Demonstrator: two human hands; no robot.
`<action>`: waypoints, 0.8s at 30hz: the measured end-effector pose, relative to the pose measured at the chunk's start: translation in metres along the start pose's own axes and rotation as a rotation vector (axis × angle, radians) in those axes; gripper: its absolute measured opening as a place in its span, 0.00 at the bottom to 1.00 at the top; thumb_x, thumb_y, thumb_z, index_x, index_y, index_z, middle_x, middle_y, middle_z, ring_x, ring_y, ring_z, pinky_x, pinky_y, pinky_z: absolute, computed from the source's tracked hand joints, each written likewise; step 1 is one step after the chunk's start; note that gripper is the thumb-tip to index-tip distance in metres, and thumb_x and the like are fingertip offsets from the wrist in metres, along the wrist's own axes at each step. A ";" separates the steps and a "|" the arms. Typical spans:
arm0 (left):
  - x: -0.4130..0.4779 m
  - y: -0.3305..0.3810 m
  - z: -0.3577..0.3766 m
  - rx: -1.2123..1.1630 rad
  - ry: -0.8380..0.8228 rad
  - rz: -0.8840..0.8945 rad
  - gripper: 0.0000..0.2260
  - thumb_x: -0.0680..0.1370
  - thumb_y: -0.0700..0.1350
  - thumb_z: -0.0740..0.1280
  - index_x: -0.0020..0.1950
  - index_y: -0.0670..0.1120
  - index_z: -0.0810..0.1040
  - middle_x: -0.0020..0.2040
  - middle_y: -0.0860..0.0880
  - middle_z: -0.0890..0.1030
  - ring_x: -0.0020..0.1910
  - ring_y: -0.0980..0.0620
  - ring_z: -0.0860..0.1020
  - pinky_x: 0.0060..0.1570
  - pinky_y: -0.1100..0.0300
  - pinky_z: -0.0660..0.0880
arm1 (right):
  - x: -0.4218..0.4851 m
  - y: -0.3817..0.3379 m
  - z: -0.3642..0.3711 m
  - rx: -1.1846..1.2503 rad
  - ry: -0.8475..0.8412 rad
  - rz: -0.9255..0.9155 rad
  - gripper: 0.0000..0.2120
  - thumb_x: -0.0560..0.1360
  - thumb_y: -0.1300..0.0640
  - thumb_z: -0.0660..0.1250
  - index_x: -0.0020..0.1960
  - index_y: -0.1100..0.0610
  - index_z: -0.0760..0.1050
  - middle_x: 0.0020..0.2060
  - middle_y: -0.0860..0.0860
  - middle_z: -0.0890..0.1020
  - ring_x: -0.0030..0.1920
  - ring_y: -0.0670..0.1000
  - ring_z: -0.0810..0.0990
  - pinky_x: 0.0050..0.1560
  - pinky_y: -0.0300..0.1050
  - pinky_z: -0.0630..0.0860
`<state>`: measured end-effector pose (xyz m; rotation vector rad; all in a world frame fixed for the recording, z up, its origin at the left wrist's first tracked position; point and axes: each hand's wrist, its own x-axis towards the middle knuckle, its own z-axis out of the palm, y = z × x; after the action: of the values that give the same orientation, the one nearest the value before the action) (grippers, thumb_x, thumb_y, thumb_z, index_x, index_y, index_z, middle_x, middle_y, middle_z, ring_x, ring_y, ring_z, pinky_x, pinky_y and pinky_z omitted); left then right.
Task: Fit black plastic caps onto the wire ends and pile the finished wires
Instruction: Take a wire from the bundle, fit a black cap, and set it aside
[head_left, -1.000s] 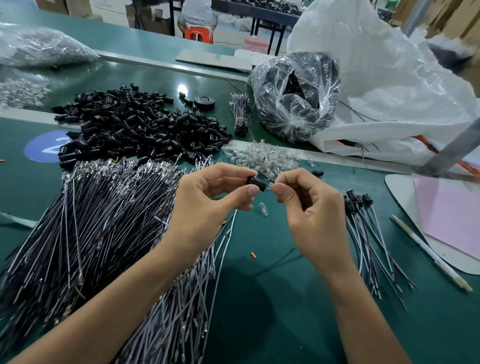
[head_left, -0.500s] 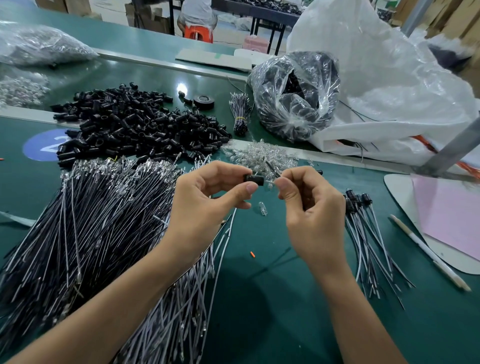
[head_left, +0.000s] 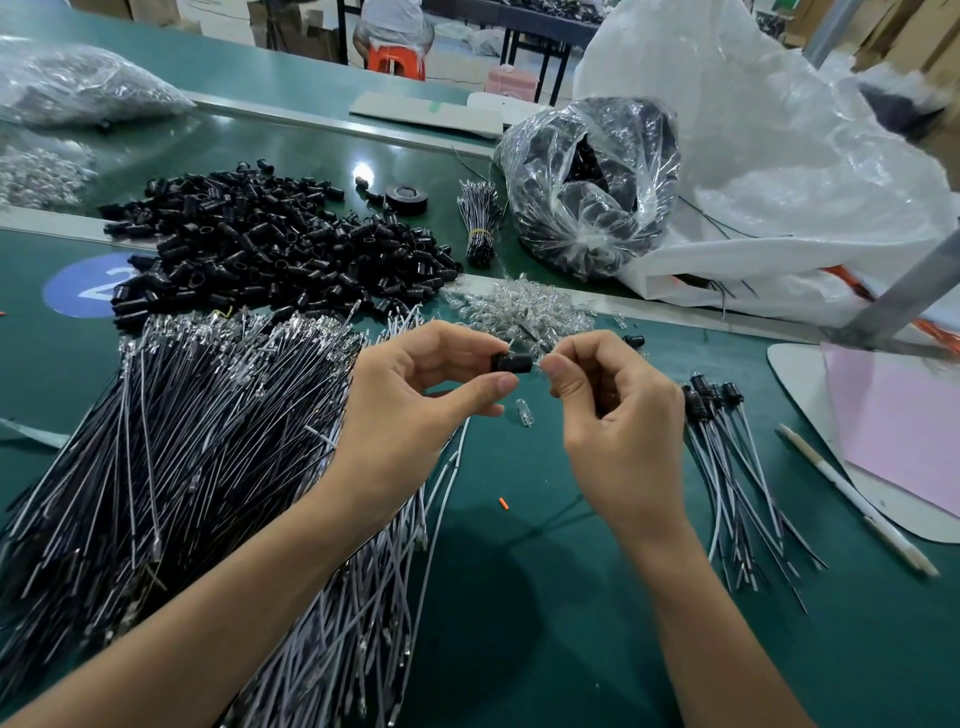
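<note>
My left hand (head_left: 415, 410) pinches a black plastic cap (head_left: 513, 362) between thumb and forefinger, held level above the green table. My right hand (head_left: 618, 415) pinches a small clear part at the cap's right end; its other fingers are curled. A big heap of black and white wires (head_left: 197, 447) lies at the left under my left forearm. A heap of loose black caps (head_left: 270, 249) sits behind it. A small pile of capped wires (head_left: 727, 467) lies to the right of my right hand. A heap of clear bulbs (head_left: 524, 312) sits just behind my hands.
A clear bag of black parts (head_left: 592, 187) and a large white sack (head_left: 769, 171) stand at the back right. A tied wire bundle (head_left: 480, 223) and a tape roll (head_left: 407, 198) lie beside them. A pen (head_left: 857, 499) and pink paper (head_left: 904, 421) lie on a white board at right. One clear bulb (head_left: 523, 413) lies under my hands.
Both hands have risen slightly and stayed together. The cap between my left fingers has turned from tilted to level, with my right fingers still at its end.
</note>
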<state>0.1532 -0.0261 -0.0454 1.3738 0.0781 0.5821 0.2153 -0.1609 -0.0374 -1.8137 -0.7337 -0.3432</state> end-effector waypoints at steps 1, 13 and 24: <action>0.000 0.000 0.000 0.003 0.002 0.002 0.11 0.65 0.39 0.75 0.45 0.42 0.82 0.38 0.49 0.84 0.37 0.53 0.81 0.37 0.62 0.80 | 0.000 0.000 0.000 -0.005 -0.004 0.003 0.07 0.77 0.62 0.68 0.41 0.54 0.76 0.28 0.42 0.74 0.28 0.41 0.70 0.31 0.29 0.65; 0.001 0.000 0.000 0.088 0.014 0.021 0.10 0.64 0.40 0.76 0.44 0.43 0.83 0.39 0.46 0.85 0.35 0.52 0.83 0.38 0.62 0.79 | -0.001 0.002 0.002 -0.007 -0.010 0.008 0.07 0.77 0.62 0.68 0.41 0.55 0.76 0.29 0.41 0.74 0.29 0.41 0.72 0.32 0.28 0.65; 0.000 -0.003 -0.002 0.201 -0.018 0.048 0.08 0.68 0.36 0.77 0.44 0.45 0.84 0.36 0.45 0.85 0.32 0.50 0.83 0.38 0.60 0.81 | -0.003 0.002 0.004 -0.018 0.003 0.028 0.06 0.75 0.62 0.69 0.40 0.56 0.77 0.30 0.43 0.75 0.30 0.42 0.72 0.33 0.29 0.65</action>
<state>0.1533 -0.0244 -0.0485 1.5791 0.0907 0.6141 0.2134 -0.1588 -0.0421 -1.8379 -0.7039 -0.3348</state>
